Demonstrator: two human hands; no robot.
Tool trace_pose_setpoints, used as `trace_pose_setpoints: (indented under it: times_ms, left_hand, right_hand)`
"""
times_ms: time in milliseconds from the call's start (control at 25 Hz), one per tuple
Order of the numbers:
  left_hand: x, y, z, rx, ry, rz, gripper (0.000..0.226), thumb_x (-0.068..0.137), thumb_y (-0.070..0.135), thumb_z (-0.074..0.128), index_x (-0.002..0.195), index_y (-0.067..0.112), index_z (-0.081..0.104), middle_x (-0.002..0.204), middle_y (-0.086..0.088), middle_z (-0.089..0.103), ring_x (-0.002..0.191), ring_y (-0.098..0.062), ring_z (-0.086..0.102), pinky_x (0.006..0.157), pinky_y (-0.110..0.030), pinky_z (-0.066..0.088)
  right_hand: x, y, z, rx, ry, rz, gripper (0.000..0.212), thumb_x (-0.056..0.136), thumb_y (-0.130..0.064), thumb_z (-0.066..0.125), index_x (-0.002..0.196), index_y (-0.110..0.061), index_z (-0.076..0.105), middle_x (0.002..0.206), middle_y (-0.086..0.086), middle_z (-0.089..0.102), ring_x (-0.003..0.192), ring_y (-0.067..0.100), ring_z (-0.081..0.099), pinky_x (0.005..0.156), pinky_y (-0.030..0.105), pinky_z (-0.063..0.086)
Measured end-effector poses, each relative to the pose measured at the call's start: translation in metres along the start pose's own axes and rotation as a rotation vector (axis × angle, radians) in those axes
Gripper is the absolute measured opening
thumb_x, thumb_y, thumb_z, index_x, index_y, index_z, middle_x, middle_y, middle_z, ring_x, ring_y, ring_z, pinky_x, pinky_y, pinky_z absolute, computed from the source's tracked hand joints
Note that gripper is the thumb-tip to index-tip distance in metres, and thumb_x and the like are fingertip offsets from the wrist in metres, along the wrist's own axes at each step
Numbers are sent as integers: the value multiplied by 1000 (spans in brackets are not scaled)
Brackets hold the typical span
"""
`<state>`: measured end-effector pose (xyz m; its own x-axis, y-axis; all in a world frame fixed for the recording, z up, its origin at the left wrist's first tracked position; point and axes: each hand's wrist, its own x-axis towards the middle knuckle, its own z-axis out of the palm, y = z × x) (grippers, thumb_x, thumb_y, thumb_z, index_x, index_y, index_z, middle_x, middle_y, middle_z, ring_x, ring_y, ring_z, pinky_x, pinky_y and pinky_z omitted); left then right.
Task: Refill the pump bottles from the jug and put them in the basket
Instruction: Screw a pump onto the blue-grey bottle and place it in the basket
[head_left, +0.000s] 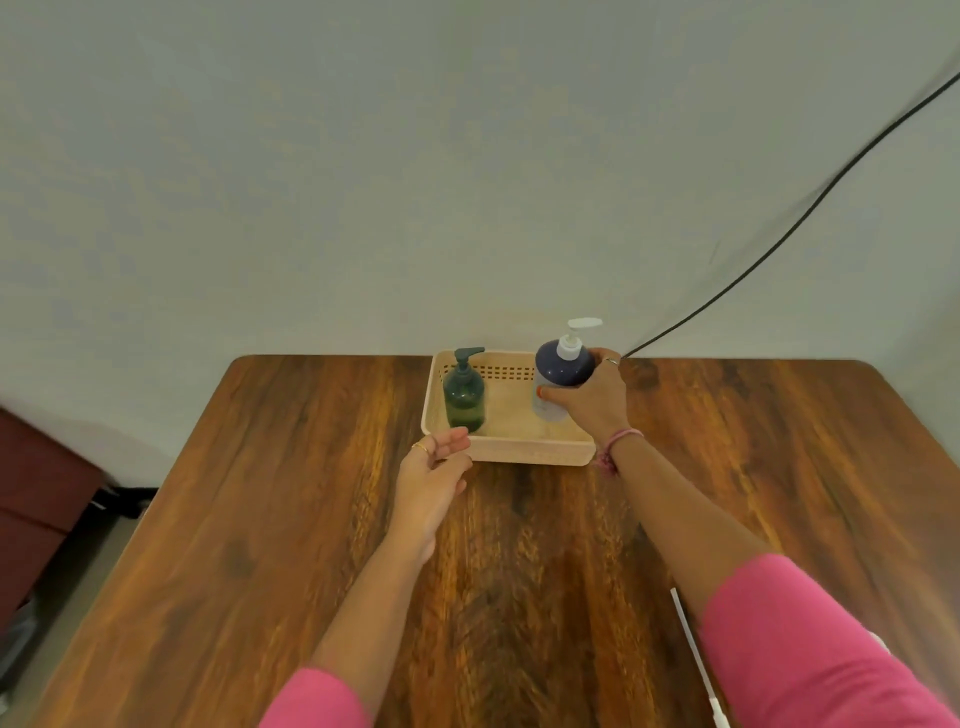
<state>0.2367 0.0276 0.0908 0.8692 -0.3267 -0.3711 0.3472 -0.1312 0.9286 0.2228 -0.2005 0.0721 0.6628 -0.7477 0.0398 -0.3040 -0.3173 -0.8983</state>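
Note:
A cream plastic basket (535, 451) stands at the far middle of the wooden table. A dark green pump bottle (464, 396) stands upright in its left side. My right hand (592, 397) grips a clear bottle with dark blue liquid and a white pump (563, 361), holding it upright in the basket's right side. My left hand (434, 480) hovers just in front of the basket's near left corner, fingers apart and holding nothing. No jug is in view.
The wooden table (311, 519) ends at a pale wall behind the basket. A black cable (779, 244) runs down the wall to the table's back edge. A white thin object (693, 654) lies by my right arm. Dark furniture (36, 499) stands left.

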Motion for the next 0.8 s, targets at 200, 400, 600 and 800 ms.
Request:
trace_pose_setpoints:
  times_ms: [200, 400, 600, 800]
  left_hand:
    - [17, -16, -12, 35, 3, -43, 27, 89, 4, 59, 107, 24, 64, 107, 6, 69, 96, -8, 64, 77, -24, 54]
    - [27, -25, -15, 74, -11, -77, 29, 89, 4, 59, 108, 25, 65, 106, 7, 69, 93, -8, 64, 71, -21, 52]
    - [30, -32, -12, 94, -20, -113, 30, 89, 4, 58, 110, 24, 64, 108, 6, 68, 101, -11, 62, 83, -29, 52]
    - [20, -33, -8, 100, -37, -111, 31, 89, 4, 58, 113, 24, 63, 108, 7, 67, 102, -10, 61, 87, -31, 52]
  right_hand:
    - [15, 23, 29, -50, -21, 56, 76, 59, -19, 90, 120, -10, 46, 113, 3, 56, 103, 17, 55, 83, 22, 44]
    - [16, 39, 46, -94, -40, 130, 80, 63, -27, 88, 130, -15, 46, 129, 5, 59, 117, 24, 56, 97, 34, 45]
    - [17, 42, 48, -123, -57, 145, 82, 66, -28, 87, 133, -14, 43, 133, 7, 56, 121, 26, 54, 102, 36, 43]
    - [1, 28, 41, -103, -3, 114, 75, 65, -20, 87, 129, -10, 49, 126, 8, 60, 117, 26, 58, 100, 38, 48]
